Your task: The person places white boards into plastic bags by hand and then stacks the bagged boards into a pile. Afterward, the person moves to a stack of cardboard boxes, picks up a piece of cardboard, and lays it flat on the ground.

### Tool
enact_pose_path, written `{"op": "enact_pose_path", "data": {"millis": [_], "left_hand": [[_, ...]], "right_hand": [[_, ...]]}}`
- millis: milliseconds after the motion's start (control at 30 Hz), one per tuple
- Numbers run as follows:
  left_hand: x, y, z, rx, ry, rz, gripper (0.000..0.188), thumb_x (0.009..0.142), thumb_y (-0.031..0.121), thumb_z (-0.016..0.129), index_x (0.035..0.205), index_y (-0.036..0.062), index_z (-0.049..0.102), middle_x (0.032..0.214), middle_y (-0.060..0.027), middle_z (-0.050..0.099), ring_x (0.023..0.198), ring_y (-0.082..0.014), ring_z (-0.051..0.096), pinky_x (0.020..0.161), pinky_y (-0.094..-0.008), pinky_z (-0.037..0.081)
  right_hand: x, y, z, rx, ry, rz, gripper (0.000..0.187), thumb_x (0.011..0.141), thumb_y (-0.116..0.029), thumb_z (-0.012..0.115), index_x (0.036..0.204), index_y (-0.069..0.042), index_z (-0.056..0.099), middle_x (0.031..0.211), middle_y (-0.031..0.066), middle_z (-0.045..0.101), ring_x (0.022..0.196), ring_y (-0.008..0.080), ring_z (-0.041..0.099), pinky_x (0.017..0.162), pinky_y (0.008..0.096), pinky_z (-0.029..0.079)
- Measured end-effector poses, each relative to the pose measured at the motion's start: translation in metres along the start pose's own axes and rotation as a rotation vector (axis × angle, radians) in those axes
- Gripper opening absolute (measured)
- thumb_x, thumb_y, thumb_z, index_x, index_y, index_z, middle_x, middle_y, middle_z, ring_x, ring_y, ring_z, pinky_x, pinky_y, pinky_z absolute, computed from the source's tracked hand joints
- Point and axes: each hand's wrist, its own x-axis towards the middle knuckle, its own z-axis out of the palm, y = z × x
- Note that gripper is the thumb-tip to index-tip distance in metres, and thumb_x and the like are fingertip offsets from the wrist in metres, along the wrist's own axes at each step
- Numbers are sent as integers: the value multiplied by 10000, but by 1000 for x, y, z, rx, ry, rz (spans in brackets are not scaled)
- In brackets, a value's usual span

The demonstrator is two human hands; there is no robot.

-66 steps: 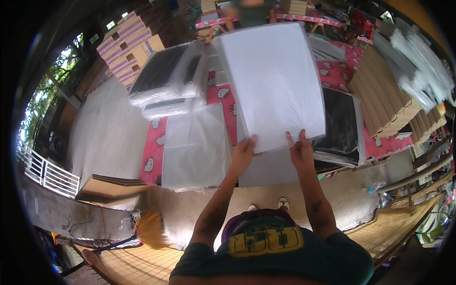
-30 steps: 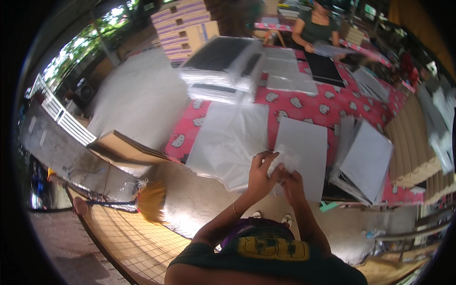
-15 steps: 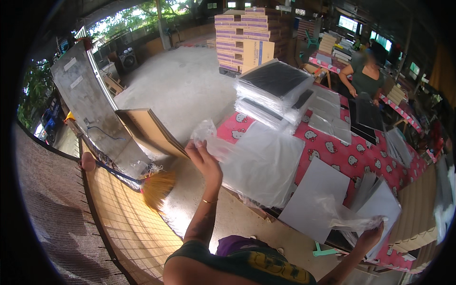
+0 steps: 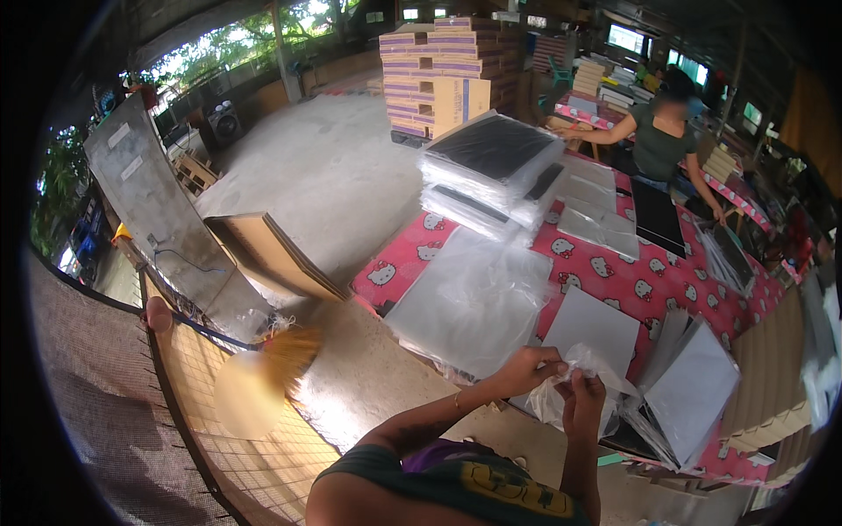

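Observation:
A clear plastic bag [image 4: 583,361] is pinched between my two hands above the near edge of the table. My left hand [image 4: 531,368] grips it from the left with bent fingers. Close beside it, my right hand [image 4: 582,394] has its fingertips closed on the same plastic. Under the bag lies a flat white sheet [image 4: 601,320], partly covered by it. Right of my hands, more white sheets [image 4: 697,386] lean in a loose fan. On the left part of the table rests a pile of clear plastic bags [image 4: 465,298].
Wrapped black panels [image 4: 500,145] are stacked at the table's far left corner. A co-worker [image 4: 662,140] stands across the pink table [image 4: 614,263]. Brown cardboard [image 4: 767,386] stands on the right; a broom [image 4: 294,351] and leaning cardboard [image 4: 272,254] are at the left.
My left hand has swung right from over the plastic pile to meet my right hand, which moved left. The bag is now bunched between them. The co-worker's arms have spread apart.

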Motion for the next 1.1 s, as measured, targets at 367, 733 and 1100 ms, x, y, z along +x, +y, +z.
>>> {"op": "enact_pose_path", "data": {"millis": [367, 733, 1100], "left_hand": [[-3, -47, -24, 274, 527, -43, 59, 869, 69, 556, 864, 11, 562, 705, -166, 613, 642, -331, 620, 583, -376, 486], [-27, -28, -60, -1005, 224, -385, 131, 935, 112, 493, 1056, 71, 525, 908, -15, 593, 752, -87, 563, 704, -268, 473], [-9, 89, -36, 411, -355, 122, 650, 799, -33, 552, 1392, 103, 323, 1014, -132, 627, 907, -198, 616, 772, -314, 472]], "right_hand": [[-6, 1, -21, 307, -225, -57, 175, 882, -107, 609, 1036, -67, 535, 911, 56, 619, 919, 169, 611, 857, 368, 500], [-13, -15, -76, 303, -243, 139, 502, 835, -145, 658, 1294, -108, 457, 955, 53, 556, 851, 164, 559, 762, 275, 460], [-16, -91, 18, -1119, -938, -192, 124, 822, -169, 661, 936, -121, 670, 1065, 60, 504, 996, 227, 539, 871, 354, 421]]}}
